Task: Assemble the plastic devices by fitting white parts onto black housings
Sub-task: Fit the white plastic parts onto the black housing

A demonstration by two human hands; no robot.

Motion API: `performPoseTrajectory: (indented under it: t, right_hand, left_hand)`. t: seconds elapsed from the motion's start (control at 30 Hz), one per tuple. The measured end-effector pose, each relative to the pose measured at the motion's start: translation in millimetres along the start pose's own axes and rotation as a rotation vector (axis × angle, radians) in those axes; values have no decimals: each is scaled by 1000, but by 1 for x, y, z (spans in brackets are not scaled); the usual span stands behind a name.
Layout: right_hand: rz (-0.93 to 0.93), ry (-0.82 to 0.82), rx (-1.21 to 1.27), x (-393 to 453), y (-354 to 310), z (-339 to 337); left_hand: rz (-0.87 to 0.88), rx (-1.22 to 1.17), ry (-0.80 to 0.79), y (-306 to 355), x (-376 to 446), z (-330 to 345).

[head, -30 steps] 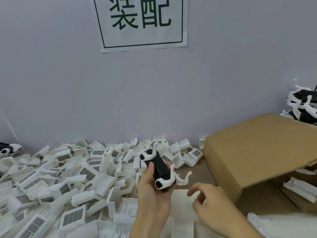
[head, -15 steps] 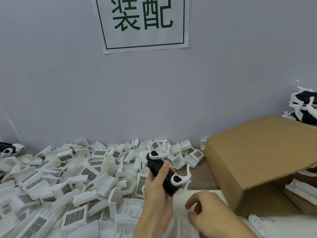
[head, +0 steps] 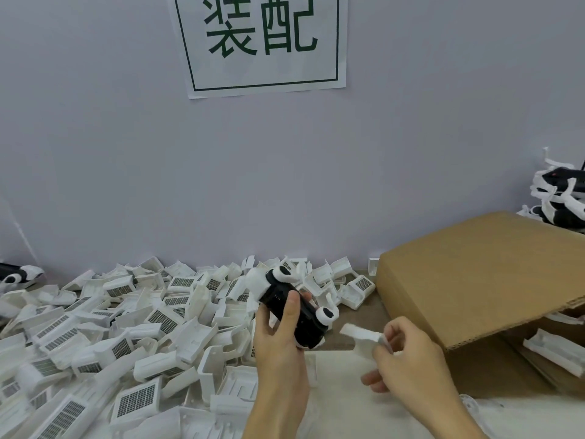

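Gripping the black plastic housing (head: 292, 308) with white round end caps, my left hand (head: 278, 340) holds it above the pile of white plastic parts (head: 126, 327); my right hand (head: 408, 359) pinches a white plastic part (head: 362, 335) just beside it.

The black housing (head: 292, 310) looked like smooth plastic with a slight sheen, its rounded end caps (head: 326, 315) glossy white. The white part (head: 364, 339) was matt plastic. The heaped white covers (head: 126, 321) were matt plastic too, with dark gridded panels. The box (head: 481, 274) was plain brown corrugated cardboard, matt and raw at its cut edge. A paper sign (head: 262, 45) lay flat on the smooth, matt wall (head: 95, 153).
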State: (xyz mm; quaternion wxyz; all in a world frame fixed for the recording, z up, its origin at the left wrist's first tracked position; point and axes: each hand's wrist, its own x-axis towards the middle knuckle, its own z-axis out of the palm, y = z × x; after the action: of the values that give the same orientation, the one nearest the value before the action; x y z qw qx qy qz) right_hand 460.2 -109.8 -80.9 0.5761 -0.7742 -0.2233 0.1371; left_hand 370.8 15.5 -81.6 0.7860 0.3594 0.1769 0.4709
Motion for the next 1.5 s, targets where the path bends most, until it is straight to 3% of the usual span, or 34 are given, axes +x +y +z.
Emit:
performPoseTrajectory:
  t: [0.17,0.4,0.77,0.93,1.13,1.37,1.5]
  right_hand:
    - [5,9,128,1,-2,5]
    - [-4,59,315,9,3,16]
    - [-171,-230,349,-1,-3,20]
    - [-101,-70,348,5,5,25]
    - [-76,-18,334,6,7,25]
    - [-285,148,404,2,5,25]
    - [-384,172,289,-1,5,32]
  left_hand:
    - [21,225,81,-5,2,-2]
    - [-34,442,-64,-9,-3,0]
    - [-64,552,-177,-14,-2,-3]
    - [-139,528,-149,-17,-1,-2]
    - [-186,499,-93,-18,1,-3]
    - [-182,487,-143,-13,-4,1]
    - [-187,474,-212,-12,-7,3]
